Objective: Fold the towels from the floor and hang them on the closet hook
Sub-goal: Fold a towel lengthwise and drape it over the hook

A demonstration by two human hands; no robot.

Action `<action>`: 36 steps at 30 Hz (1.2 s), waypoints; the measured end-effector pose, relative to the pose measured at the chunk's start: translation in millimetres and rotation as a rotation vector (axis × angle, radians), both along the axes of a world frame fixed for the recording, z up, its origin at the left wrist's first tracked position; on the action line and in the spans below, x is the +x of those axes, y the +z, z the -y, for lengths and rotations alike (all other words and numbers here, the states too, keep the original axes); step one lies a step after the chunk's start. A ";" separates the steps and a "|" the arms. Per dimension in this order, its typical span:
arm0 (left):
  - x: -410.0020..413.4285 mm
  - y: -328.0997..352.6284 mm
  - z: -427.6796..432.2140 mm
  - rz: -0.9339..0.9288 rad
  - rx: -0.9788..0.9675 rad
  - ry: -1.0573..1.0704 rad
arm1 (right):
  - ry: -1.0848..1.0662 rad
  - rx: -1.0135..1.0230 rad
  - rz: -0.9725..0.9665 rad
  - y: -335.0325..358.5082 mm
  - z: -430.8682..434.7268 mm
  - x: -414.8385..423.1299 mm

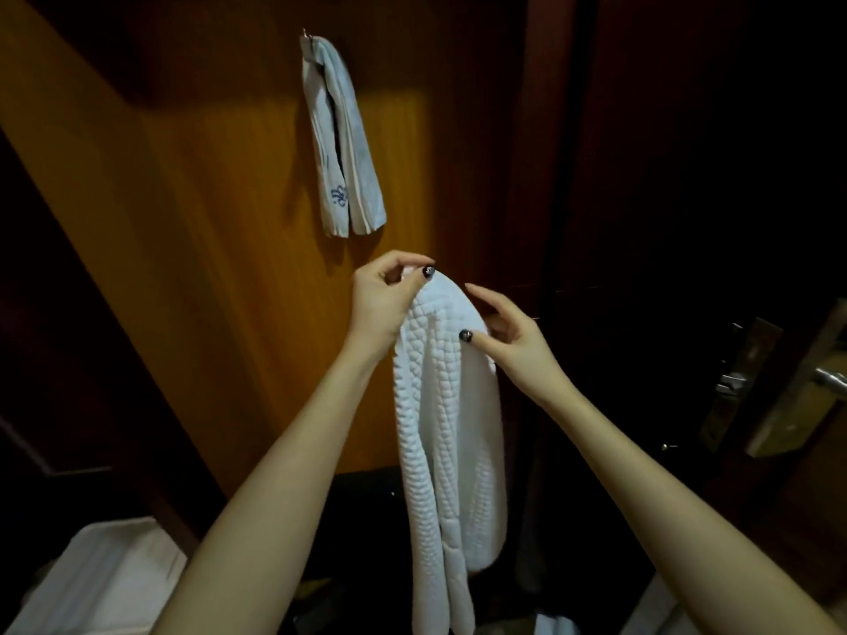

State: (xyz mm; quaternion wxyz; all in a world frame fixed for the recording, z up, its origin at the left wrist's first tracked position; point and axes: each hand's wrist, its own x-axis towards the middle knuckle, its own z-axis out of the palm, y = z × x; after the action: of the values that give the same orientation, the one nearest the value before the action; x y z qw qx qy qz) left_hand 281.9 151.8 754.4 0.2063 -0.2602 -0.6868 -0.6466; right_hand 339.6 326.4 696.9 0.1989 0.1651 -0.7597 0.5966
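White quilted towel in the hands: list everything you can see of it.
The white towel has a raised, quilted-looking weave and seems thick and soft. It is gathered into a narrow strip and doubled over, rounded fold up, layers hanging down to the frame's bottom edge. It hangs in the air before the wooden closet panel. The left hand pinches the top of the fold; the right hand has its thumb on the front, fingers curling behind.

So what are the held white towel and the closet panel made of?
The white towel looks like soft matte cotton, judging by its raised waffle weave and limp drape. The closet panel seems wood or veneer: orange-brown grain, slight sheen.
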 end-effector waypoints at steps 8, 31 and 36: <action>-25.1 -4.7 23.0 0.249 0.281 0.082 | 0.015 0.371 0.226 -78.1 -19.4 22.5; -9.2 -64.5 36.5 0.308 0.000 0.240 | -0.330 -0.254 0.287 -64.1 -35.5 32.9; -2.2 -63.8 33.4 0.354 -0.034 0.115 | -0.222 -0.327 0.219 -20.6 -4.4 29.8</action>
State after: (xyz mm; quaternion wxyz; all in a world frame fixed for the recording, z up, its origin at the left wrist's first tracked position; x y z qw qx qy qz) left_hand 279.7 118.4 690.6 0.1144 -0.1063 -0.7369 -0.6577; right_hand 369.4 330.8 676.4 0.2036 -0.0196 -0.6836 0.7006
